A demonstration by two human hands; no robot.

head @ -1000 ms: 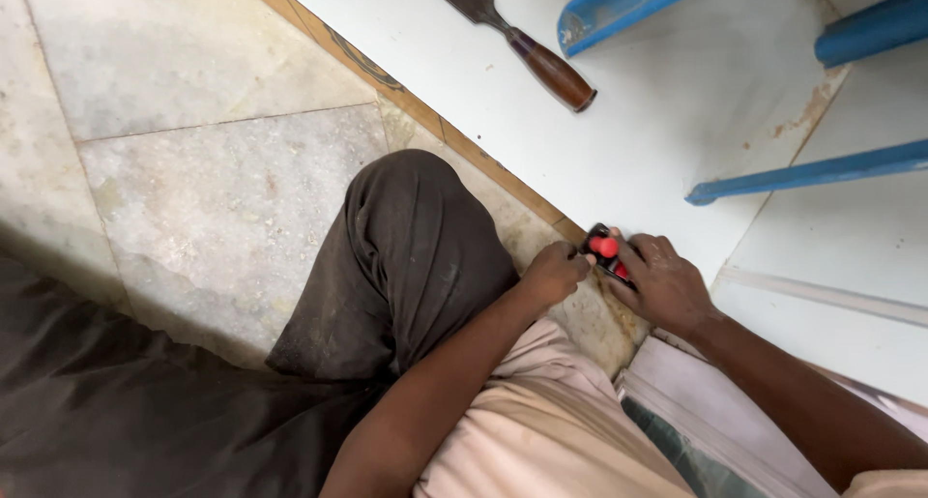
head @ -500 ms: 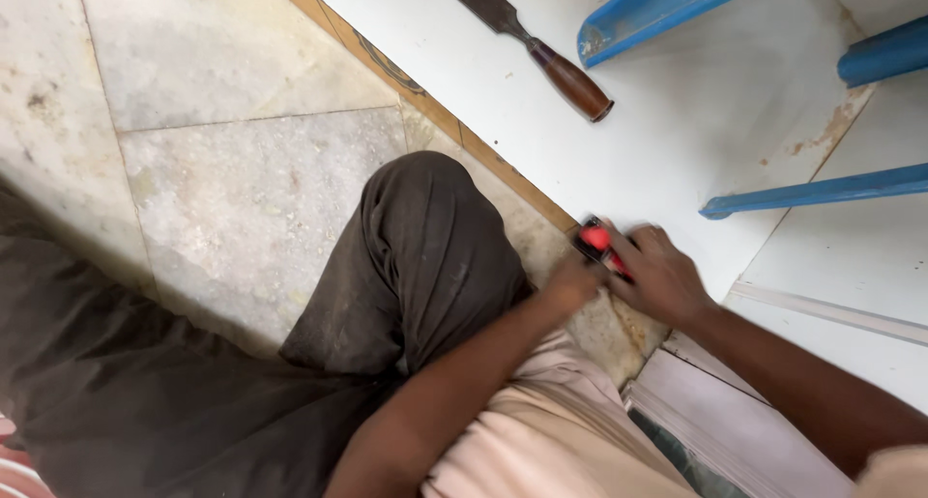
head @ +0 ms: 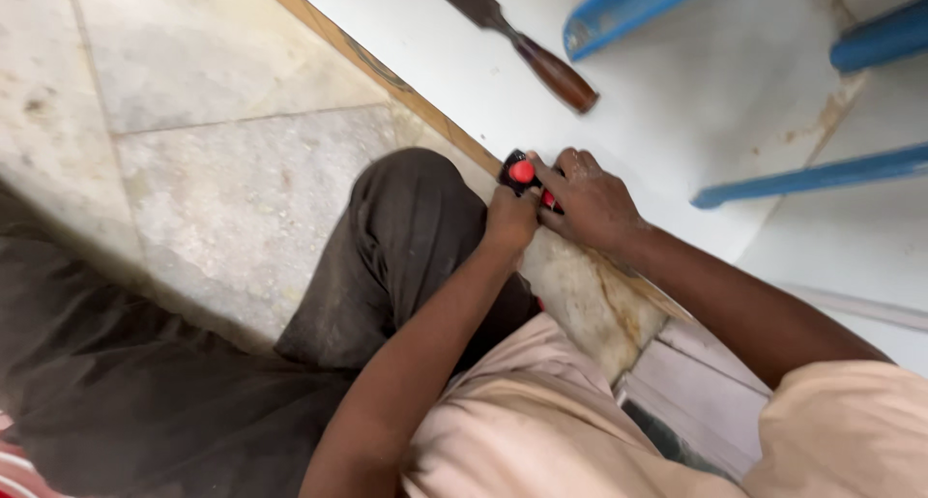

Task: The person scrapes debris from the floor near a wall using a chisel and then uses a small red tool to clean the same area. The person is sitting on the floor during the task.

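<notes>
Crouching at the Board's Edge With Both Hands on a Small Tool

Looking down at it from where I stand, the big white board [head: 677,102] fills most of the upper right, lying flat over the grey stone floor [head: 222,169], and its raw brown edge [head: 387,77] runs on a slant down towards the person's raised knee in dark trousers [head: 406,237]. A board that size, if it is only resting there, could shift under sideways pressure, and whatever is being worked along the edge would wander with it.

Blue bars [head: 802,174] lie across the board further off, well apart from the hands. Nearer, a chisel with a brown wooden handle [head: 517,42] lies loose on the white surface, blade pointing away. I would judge an elbow or sleeve could knock it, and its edge is nothing to brush against.

Smallest of all is the black and red tool [head: 524,175], sitting right on the board's edge just past the knee. The left hand [head: 510,218] is curled closed against its near side; the right hand [head: 592,200] lies over it from the board side, fingers wrapped narrowly around it. Most of the tool is hidden under them, so I cannot tell what kind it is. With fingertips so close to the edge and the hands crowded together, a slip seems likely to carry it into the knuckles or the knee below.
</notes>
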